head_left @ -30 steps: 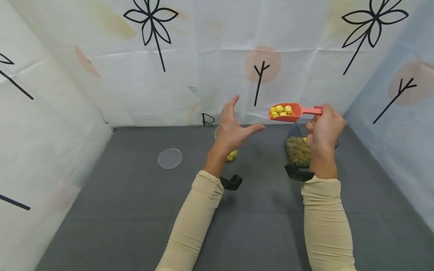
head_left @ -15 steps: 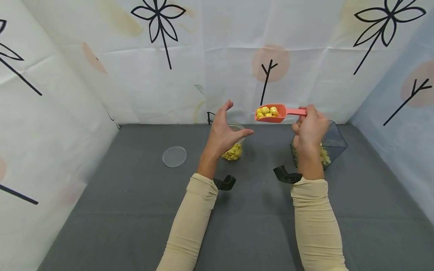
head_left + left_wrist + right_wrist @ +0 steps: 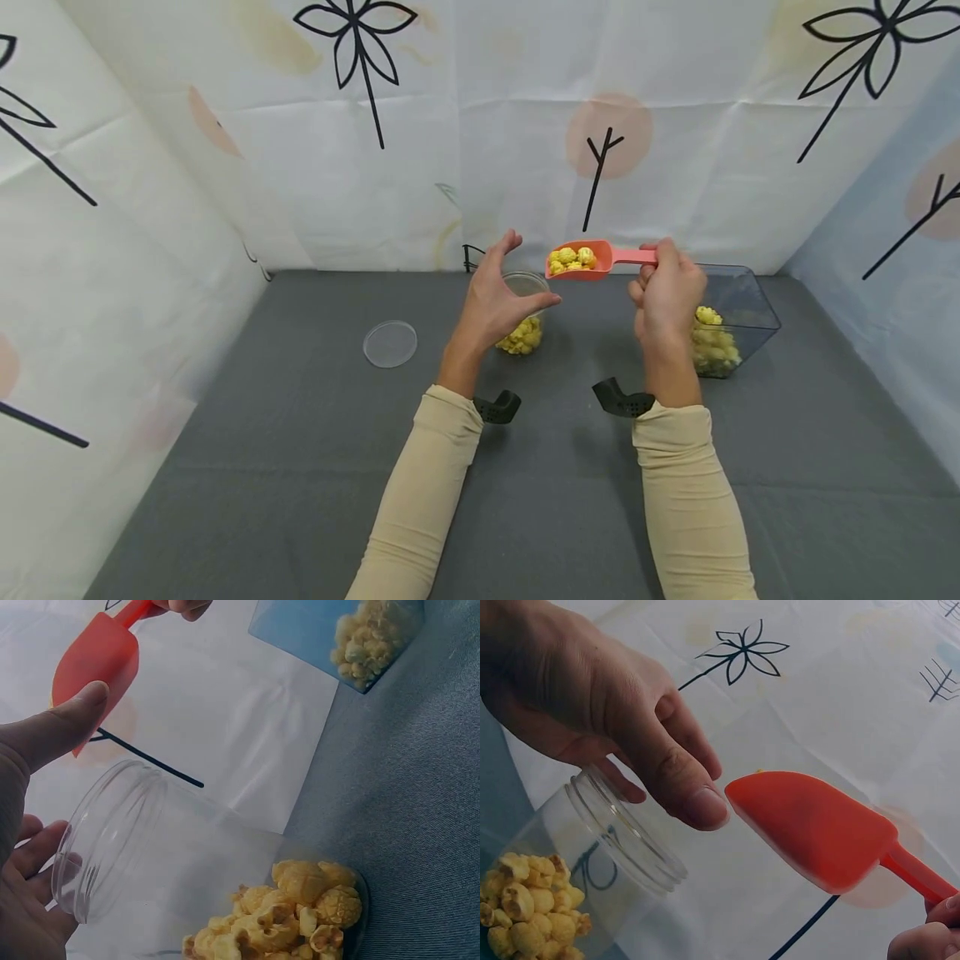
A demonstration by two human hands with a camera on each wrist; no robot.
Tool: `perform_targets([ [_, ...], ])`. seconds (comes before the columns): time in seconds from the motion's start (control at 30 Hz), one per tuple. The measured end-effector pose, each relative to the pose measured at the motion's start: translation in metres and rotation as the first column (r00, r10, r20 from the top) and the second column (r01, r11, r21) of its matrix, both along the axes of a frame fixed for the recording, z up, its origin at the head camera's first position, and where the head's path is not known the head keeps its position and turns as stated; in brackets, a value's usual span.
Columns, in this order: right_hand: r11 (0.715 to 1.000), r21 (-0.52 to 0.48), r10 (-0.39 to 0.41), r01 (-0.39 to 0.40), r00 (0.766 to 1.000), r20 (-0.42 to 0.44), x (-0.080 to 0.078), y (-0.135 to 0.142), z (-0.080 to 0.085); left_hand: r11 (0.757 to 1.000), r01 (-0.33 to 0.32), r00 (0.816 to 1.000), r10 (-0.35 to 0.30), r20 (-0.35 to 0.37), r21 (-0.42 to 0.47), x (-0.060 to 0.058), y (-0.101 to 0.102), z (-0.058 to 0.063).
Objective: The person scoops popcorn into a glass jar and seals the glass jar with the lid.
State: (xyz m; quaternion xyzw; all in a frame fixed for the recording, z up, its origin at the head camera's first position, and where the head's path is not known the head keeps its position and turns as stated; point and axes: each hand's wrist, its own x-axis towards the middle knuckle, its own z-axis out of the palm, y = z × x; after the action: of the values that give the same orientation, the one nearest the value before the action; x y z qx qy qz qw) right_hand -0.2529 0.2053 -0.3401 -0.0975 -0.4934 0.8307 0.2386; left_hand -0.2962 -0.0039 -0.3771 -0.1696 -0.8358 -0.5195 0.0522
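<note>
My right hand (image 3: pixel 667 296) pinches the handle of a red-orange scoop (image 3: pixel 604 253), held level and loaded with yellow popcorn (image 3: pixel 573 260). The scoop's front lip overlaps the mouth of a clear jar (image 3: pixel 529 284) in the head view. Popcorn (image 3: pixel 281 915) fills the bottom of that jar, which stands on the table. Around the jar's mouth my left hand (image 3: pixel 498 304) is spread, thumb on one side and fingers on the other. In the right wrist view, the left thumb (image 3: pixel 705 806) comes close to the tip of the scoop.
A clear rectangular bin (image 3: pixel 742 304) with popcorn in it stands to the right, partly behind my right hand. Left of the jar, a round transparent lid (image 3: pixel 390 344) lies flat on the grey tabletop (image 3: pixel 300 400). A printed white cloth (image 3: pixel 510 150) hangs behind.
My right hand has carried the loaded scoop left, away from the bin, to the jar's mouth. The left hand keeps its spread near the jar, and the head view has shifted slightly.
</note>
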Motion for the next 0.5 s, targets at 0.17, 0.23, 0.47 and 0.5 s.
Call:
perform_targets([
  [0.17, 1.000, -0.002, 0.013, -0.013, 1.000, -0.004, 0.001, -0.004, -0.003, 1.000, 0.022, 1.000, -0.022, 0.008, 0.002, -0.001, -0.001, -0.005],
  [0.23, 1.000, 0.011, 0.018, -0.018, 1.000, -0.003, 0.001, -0.005, -0.003, 0.999, 0.030, 0.999, -0.030, 0.009, 0.010, -0.003, -0.002, -0.007],
  [0.47, 0.999, 0.049, -0.002, 0.001, 1.000, 0.017, -0.001, -0.009, -0.005, 0.998, 0.056, 0.998, -0.057, 0.041, 0.035, -0.008, -0.004, -0.015],
  [0.5, 0.999, 0.054, -0.006, 0.005, 1.000, 0.020, -0.001, -0.008, -0.005, 0.998, 0.060, 0.997, -0.062, 0.047, 0.036, -0.009, -0.004, -0.016],
])
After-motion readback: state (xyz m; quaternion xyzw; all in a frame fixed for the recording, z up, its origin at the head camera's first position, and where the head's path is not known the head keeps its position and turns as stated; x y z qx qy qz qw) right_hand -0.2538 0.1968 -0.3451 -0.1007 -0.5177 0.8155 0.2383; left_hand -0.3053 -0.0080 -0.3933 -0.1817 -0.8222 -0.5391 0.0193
